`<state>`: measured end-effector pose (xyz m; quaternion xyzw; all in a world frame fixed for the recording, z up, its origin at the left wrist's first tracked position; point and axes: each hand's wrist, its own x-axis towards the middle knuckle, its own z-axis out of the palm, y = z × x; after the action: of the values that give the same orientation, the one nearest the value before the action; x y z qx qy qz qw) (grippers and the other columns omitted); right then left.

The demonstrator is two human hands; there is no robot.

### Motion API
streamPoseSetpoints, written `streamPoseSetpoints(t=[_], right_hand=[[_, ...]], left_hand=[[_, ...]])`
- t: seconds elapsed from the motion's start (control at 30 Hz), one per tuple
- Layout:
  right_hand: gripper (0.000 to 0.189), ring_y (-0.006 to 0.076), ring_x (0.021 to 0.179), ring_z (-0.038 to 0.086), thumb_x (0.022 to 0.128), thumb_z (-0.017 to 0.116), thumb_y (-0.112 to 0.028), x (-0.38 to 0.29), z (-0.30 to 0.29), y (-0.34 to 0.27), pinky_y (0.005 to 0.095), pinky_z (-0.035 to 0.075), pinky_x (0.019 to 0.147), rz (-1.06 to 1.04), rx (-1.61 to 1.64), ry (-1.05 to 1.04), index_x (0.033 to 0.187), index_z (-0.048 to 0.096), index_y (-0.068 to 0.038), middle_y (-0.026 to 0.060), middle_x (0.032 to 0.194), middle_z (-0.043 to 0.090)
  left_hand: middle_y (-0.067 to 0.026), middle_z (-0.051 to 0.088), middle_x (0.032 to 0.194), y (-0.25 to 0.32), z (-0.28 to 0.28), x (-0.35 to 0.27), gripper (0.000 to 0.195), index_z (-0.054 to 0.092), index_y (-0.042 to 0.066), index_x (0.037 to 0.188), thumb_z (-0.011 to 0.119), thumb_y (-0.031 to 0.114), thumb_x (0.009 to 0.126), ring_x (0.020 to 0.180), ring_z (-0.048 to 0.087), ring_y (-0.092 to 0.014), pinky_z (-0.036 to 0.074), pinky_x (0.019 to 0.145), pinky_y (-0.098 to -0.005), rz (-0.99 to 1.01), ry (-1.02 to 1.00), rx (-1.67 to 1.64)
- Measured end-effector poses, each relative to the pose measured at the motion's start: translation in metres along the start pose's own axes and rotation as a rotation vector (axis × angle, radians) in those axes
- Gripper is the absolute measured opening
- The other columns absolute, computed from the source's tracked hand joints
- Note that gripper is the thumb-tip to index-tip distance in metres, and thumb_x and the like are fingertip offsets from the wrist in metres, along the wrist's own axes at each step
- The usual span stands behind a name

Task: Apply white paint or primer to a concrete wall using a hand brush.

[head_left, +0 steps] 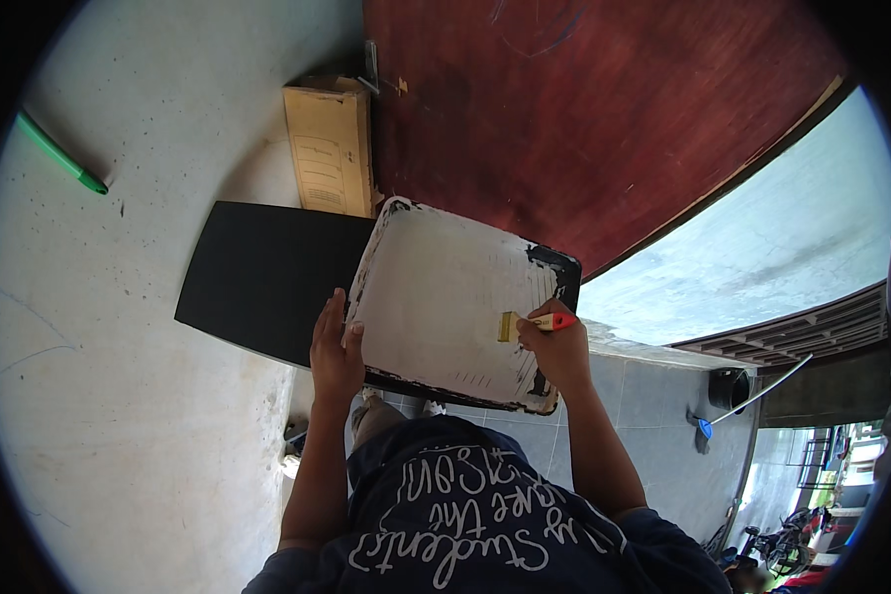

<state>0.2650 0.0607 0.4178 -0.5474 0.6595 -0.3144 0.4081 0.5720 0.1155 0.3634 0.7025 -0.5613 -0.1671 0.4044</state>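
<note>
A black paint tray (431, 289), coated inside with whitish paint, lies before me, with ridges and bare black patches towards its right side. My left hand (338, 360) is at the tray's left rim, the thumb over the edge and the fingers along the outside. In my right hand (560, 345) is a flat paintbrush (529, 324) with a pale handle and red end. Its bristles point left over the tray's ridged part; whether they touch the tray I cannot tell. A black flat surface (267, 275) extends out to the left of the tray.
Beyond the tray stand a cardboard box (330, 152) and a reddish-brown wooden door (564, 119). A green tube (59, 152) shows at far left. Over the grey tiled floor (653, 393), a black bucket (729, 388) and a long-handled blue tool (705, 428) are at right. A person (750, 578) is at lower right.
</note>
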Motion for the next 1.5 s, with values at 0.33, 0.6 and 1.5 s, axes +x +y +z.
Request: streamPoseSetpoints(t=[0.33,0.6,1.5], right_hand=[[0.022,0.0224,0.090,0.068,0.082,0.070,-0.007,0.021,0.063,-0.046,0.0333,0.053,0.080,-0.608,-0.184,-0.258,0.104,0.067,-0.007,0.0092,0.100,0.070],[0.041,0.0299,0.112,0.061,0.076,0.069,-0.002,0.010,0.073,-0.031,0.0376,0.051,0.095,-0.742,-0.564,-0.607,0.115,0.067,-0.012,0.0069,0.131,0.060],[0.022,0.0274,0.093,0.067,0.085,0.069,-0.013,0.004,0.066,-0.052,0.0353,0.054,0.081,-0.758,-0.389,-0.598,0.107,0.070,-0.009,0.0091,0.106,0.068]], left_hand=[[-0.0223,0.052,0.139,0.005,-0.001,0.002,0.045,0.045,0.005,0.143,0.045,0.025,0.102,0.129,0.049,-0.039,0.040,0.107,-0.0443,-0.054,-0.032,-0.089],[-0.0221,0.053,0.137,0.011,-0.005,0.001,0.044,0.047,0.005,0.142,0.049,0.016,0.099,0.127,0.051,-0.039,0.043,0.104,-0.0434,-0.047,-0.026,-0.077],[-0.0191,0.055,0.137,0.013,-0.005,-0.002,0.043,0.051,0.005,0.138,0.056,0.014,0.097,0.126,0.053,-0.037,0.043,0.105,-0.0420,0.007,0.028,-0.017]])
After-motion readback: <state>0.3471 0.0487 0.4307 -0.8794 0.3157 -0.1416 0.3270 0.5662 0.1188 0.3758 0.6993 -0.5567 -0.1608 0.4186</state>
